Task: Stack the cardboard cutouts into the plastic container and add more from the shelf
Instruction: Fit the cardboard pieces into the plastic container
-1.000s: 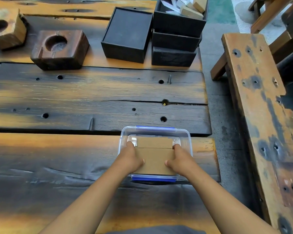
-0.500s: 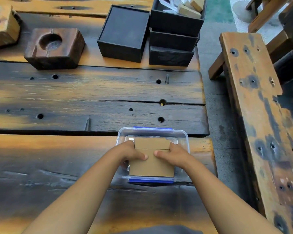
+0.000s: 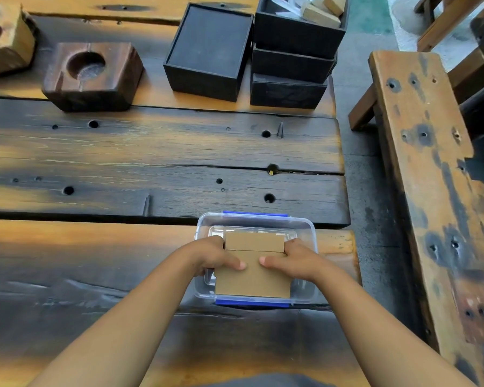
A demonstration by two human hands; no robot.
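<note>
A clear plastic container with blue clips sits near the table's right front edge. Inside it lies a stack of brown cardboard cutouts; a second, narrower cutout shows just behind. My left hand grips the stack's left side and my right hand grips its right side. Both thumbs press on the top cutout, nearly touching. The fingers curl down the stack's sides, hidden inside the container.
Black boxes stand stacked at the back right, the top one holding cardboard pieces. An open black box sits beside them. Two wooden blocks with round holes are at back left. A wooden bench runs along the right.
Both thumbs have slid inward over the top cutout, from the stack's edges to nearly meeting at its middle. The container has stayed in place.
</note>
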